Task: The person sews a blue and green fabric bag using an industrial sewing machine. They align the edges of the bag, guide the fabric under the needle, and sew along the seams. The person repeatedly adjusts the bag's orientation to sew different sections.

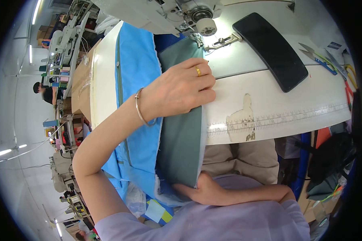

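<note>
A strip of dark green fabric (180, 136) runs from under the sewing machine's presser foot (198, 39) down over the table edge to my lap. Bright blue fabric (137, 52) lies along its left side, with a raw frayed edge between them. My left hand (183, 86), wearing a ring and a bracelet, is on the green fabric just below the foot, its fingers curled over the right edge. Lower down, near my lap, my right hand (207, 189) grips the same edge of the green fabric, its thumb on top and the other fingers mostly hidden.
A black phone (271, 52) lies on the table right of the machine head (205, 26). Beyond it are scissors (317, 59) and red-handled snips (347, 90). A measuring tape (277, 120) runs along the table's front edge. Other sewing machines (62, 170) and a person (47, 92) are at the left.
</note>
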`<state>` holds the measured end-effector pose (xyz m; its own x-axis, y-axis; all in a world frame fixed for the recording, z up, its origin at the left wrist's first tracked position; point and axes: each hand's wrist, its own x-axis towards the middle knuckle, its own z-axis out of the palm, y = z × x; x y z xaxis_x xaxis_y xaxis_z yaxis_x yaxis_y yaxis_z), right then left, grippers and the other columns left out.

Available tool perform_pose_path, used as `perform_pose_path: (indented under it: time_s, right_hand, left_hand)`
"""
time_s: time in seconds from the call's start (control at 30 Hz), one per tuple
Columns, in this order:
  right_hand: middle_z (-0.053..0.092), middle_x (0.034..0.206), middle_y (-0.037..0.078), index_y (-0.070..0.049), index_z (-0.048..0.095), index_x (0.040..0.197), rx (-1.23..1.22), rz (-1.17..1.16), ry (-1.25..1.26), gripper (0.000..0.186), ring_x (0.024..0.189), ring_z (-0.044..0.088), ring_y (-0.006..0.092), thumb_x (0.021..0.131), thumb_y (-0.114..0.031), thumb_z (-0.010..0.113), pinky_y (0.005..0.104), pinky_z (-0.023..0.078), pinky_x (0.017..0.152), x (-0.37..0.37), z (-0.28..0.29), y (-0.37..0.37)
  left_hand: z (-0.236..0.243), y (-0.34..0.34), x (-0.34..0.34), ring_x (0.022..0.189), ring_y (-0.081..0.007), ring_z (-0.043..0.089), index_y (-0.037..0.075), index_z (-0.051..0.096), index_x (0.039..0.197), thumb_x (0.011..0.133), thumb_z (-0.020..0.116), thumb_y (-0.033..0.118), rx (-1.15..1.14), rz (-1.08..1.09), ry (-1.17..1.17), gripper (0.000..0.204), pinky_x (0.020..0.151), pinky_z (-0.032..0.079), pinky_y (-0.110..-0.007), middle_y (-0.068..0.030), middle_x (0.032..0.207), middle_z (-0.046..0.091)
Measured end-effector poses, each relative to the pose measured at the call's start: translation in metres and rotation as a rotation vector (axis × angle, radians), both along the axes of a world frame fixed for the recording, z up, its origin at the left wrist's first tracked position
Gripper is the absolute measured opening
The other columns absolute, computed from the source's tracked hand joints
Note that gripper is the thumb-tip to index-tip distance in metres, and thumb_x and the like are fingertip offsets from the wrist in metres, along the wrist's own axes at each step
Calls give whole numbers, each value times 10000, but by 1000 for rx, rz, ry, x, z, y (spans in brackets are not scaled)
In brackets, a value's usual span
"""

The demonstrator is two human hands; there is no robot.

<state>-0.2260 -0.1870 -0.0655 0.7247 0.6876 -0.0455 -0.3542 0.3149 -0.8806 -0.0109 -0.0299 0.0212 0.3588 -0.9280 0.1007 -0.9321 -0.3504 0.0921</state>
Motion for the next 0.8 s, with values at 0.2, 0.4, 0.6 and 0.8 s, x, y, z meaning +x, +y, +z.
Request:
perform_pose_path:
  time_s: [0.2, 0.4, 0.6, 0.8]
  right_hand:
    - [665, 724, 246, 46, 687, 891, -52, -60, -117, 250, 643, 660, 428, 907, -200, 730, 463, 518, 589, 9, 14, -11]
    - [646, 691, 247, 36, 679, 860, -97, -13, -149, 261, 624, 640, 444, 920, -216, 711, 482, 507, 572, 12, 21, -22]
    - [640, 675, 225, 39, 673, 861, -43, 48, -39, 329, 581, 631, 385, 958, -274, 704, 436, 484, 549, 16, 18, -23]
    - [670, 753, 150, 40, 670, 1000, 62, 39, 126, 349, 627, 591, 201, 998, -309, 684, 371, 483, 607, 5, -10, -11]
  left_hand:
    - [9, 0, -1, 868, -271, 564, 97, 599, 774, 612, 633, -65, -73, 52, 146, 231, 1014, 509, -469, -25, 842, 557]
    - [19, 7, -12, 849, -271, 563, 97, 600, 744, 597, 644, -37, -102, 83, 212, 204, 980, 511, -492, -14, 807, 545]
    - [10, -1, -26, 850, -249, 567, 110, 582, 718, 571, 659, 19, 58, -10, 257, 189, 966, 495, -443, -12, 773, 521]
    - [-7, -22, -42, 879, -252, 577, 115, 615, 756, 590, 661, 16, -13, 58, 410, 199, 900, 480, -402, -15, 817, 553]
